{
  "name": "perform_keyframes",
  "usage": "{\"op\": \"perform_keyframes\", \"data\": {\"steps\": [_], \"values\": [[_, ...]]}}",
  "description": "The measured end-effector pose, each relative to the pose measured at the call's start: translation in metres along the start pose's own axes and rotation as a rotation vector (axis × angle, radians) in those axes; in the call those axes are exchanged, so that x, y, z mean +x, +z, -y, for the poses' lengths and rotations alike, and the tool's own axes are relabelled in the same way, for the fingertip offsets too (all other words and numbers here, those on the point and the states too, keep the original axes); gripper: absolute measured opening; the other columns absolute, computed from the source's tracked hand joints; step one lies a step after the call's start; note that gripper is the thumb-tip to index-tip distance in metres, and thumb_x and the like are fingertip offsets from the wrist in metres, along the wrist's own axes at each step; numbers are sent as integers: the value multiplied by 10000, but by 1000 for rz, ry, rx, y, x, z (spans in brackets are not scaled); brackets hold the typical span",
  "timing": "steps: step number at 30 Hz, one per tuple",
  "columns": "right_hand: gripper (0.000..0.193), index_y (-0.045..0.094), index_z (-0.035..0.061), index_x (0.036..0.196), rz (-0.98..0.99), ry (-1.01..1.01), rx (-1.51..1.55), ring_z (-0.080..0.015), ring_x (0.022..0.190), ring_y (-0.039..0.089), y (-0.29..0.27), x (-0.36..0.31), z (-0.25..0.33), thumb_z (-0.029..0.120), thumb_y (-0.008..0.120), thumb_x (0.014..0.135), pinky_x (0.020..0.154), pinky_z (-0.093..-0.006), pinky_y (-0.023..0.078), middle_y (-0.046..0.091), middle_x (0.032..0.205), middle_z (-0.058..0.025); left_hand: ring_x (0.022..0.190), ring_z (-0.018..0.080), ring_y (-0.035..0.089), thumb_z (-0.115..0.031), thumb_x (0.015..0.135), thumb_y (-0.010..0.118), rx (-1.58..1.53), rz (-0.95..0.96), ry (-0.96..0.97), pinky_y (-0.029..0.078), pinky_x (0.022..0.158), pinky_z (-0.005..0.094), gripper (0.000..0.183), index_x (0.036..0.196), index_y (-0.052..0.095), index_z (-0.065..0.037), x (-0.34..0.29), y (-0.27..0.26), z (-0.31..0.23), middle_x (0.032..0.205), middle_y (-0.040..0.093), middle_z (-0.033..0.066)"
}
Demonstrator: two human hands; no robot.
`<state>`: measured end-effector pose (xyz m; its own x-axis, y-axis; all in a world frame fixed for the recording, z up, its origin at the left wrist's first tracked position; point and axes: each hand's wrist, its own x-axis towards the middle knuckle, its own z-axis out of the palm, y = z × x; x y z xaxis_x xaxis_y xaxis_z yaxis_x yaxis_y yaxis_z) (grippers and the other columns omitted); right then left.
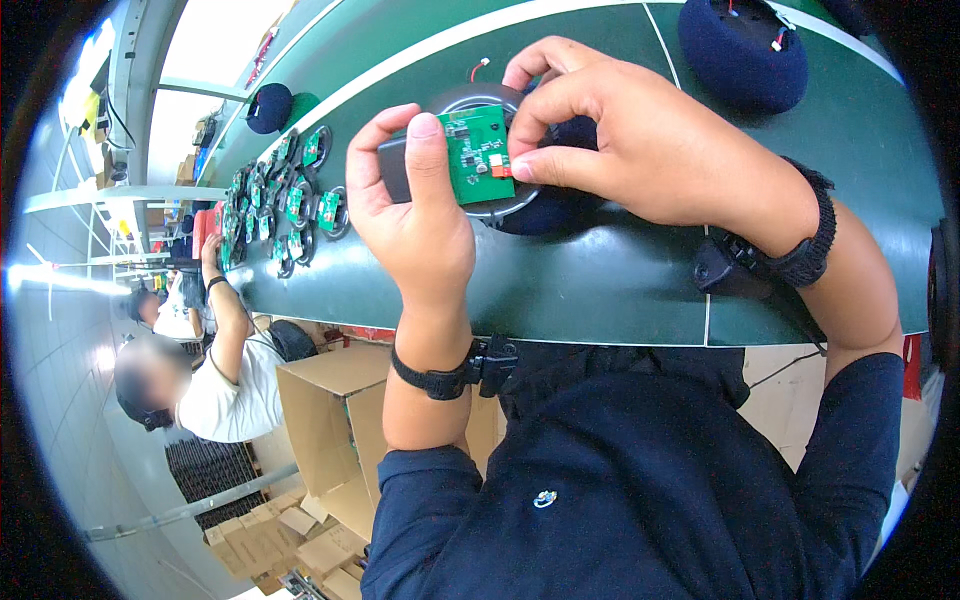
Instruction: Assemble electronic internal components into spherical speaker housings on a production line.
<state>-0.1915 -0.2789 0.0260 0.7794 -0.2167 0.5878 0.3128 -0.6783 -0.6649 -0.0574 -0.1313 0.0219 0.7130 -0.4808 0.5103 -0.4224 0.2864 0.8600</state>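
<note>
My left hand [425, 215] grips a round black assembly with a green circuit board [468, 150] mounted on it, thumb along the board's left edge. Thumb and index finger of my right hand [660, 145] pinch at a small red-and-white connector [500, 168] on the board's right edge. My fingers partly hide the connector and any wire there. Below and behind the board, a dark blue round fabric-covered housing [560, 210] shows on the table, mostly covered by the hands and the assembly.
Several similar board assemblies [297, 203] lie clustered on the green table [590, 295] at the left. Dark blue fabric housings [745, 60] stand at the upper right and upper left [269, 108]. A co-worker [235, 395] reaches onto the table at left, beyond an open cardboard box [335, 420].
</note>
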Motion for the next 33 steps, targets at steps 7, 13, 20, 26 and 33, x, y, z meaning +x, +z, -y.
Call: {"op": "perform_keyframes", "data": {"steps": [7,13,20,26,33], "values": [[184,727,31,896,-60,18,-127,-349,1085,626,-2,2,-6,208,758,859,957,-402,487,653,1136,-182,823,60,595,-146,999,674,-36,32,52,487,735,203,198,1117,653,11,12,8,10,951,668,26],[147,712,11,932,16,113,-30,-312,1149,610,-5,1,-6,139,757,878,1004,-357,452,611,1234,-174,897,100,610,-136,1015,600,79,44,146,515,810,243,250,1194,633,35,10,12,12,1076,658,75],[114,694,3,902,13,121,-55,-253,1099,604,-3,1,8,96,753,873,993,-343,444,586,1257,-139,816,73,572,-152,990,660,164,15,295,480,714,217,336,1281,567,-11,5,3,19,1017,620,46],[164,737,32,967,166,145,58,-295,1104,616,-14,5,2,189,748,921,954,-355,488,598,1226,-184,845,101,599,-177,1005,656,173,15,286,490,756,219,325,1261,581,7,3,4,18,1023,635,64],[156,730,26,961,110,78,-115,-322,1063,617,-12,3,20,168,754,902,910,-353,502,586,1201,-200,829,87,591,-194,988,682,116,23,322,486,736,211,373,1283,560,-1,2,2,20,1020,630,56]]}}
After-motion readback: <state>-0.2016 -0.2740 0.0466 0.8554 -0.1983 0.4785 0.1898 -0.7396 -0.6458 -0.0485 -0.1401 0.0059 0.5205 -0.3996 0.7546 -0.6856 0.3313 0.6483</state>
